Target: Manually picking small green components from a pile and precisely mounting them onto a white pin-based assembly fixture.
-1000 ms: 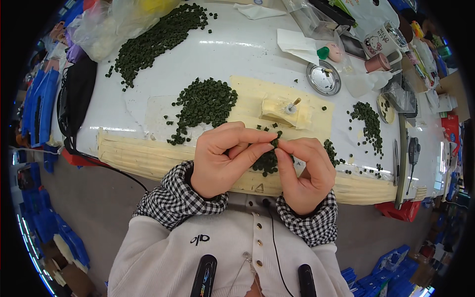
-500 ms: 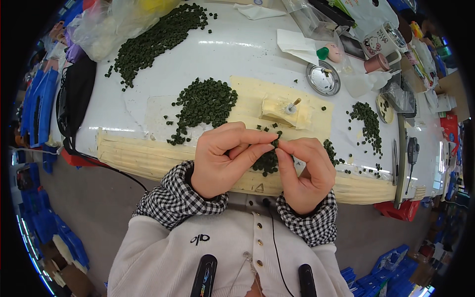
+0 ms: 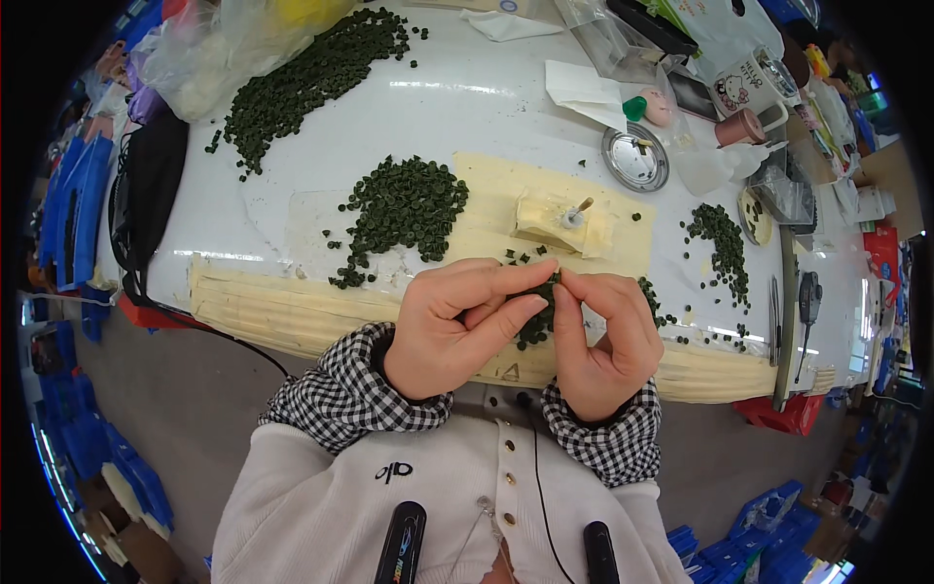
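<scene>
1. What has just changed: my left hand [image 3: 545, 283] has loosened. Half a second ago its thumb and forefinger met at the tips with my right; now the thumb stands off below, leaving a gap, and only the forefinger reaches across to my other fingertips.
2. My right hand [image 3: 561, 278] is closed at thumb and forefinger. A dark sliver shows at the tips — I take it to be a green piece [image 3: 556, 277] gripped there, though mostly hidden.
3. So the hold looks to me to have passed from both hands to the right alone, with the left forefinger touching or just beside it; I cannot tell which.
4. Both hands have also come slightly toward the near edge of the surface [image 3: 467, 117]. The piece is above that edge, right of its middle, over the near pile [image 3: 533, 334], which my fingers partly cover.
5. Beyond my hands, toward the middle of the surface, sits a cream block [image 3: 538, 216] with a peg [image 3: 585, 204] sticking up.
6. More green pieces lie in a middle pile [image 3: 409, 209] left of the block, a far pile [image 3: 292, 102] toward the far left corner, and a right pile [image 3: 721, 248] toward the right edge.
</scene>
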Demonstrator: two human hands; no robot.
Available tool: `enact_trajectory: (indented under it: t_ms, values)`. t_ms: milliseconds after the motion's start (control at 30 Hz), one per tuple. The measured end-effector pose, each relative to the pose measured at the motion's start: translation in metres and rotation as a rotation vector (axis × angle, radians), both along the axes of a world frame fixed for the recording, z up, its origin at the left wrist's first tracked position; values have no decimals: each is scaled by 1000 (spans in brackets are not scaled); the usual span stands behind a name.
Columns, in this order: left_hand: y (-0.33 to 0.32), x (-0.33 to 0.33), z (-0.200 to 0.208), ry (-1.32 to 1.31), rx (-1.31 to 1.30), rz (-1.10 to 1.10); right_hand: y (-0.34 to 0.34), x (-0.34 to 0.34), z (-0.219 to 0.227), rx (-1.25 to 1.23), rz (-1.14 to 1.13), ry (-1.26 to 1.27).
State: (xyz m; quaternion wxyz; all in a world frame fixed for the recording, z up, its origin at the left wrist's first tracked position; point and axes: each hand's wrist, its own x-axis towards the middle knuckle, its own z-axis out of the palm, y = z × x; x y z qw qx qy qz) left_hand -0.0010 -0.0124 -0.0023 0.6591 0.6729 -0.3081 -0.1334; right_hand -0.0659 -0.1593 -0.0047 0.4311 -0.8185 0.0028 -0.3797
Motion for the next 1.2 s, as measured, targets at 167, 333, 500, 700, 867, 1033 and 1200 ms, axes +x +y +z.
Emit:
enact_trajectory:
  t_ms: [167,333,500,700,867,1033,1200]
  values:
    - [1,0,-2,19,-22,-58,0,2,-1,-94,4,-65]
    - [4,0,-5,276,-97,-152,-4,1,-1,-228,7,-59]
    - [9,2,-3,422,-107,-207,-4,-1,1,-346,24,-49]
    - [11,4,5,418,-113,-237,-4,-2,3,-267,38,-72]
    - [10,4,2,319,-117,-210,-1,-3,1,-76,66,-33]
    - [7,1,-2,215,-128,-113,-1,-4,1,-8,109,-3]
    - [7,2,-1,131,-95,-55,-1,-5,1,28,142,13]
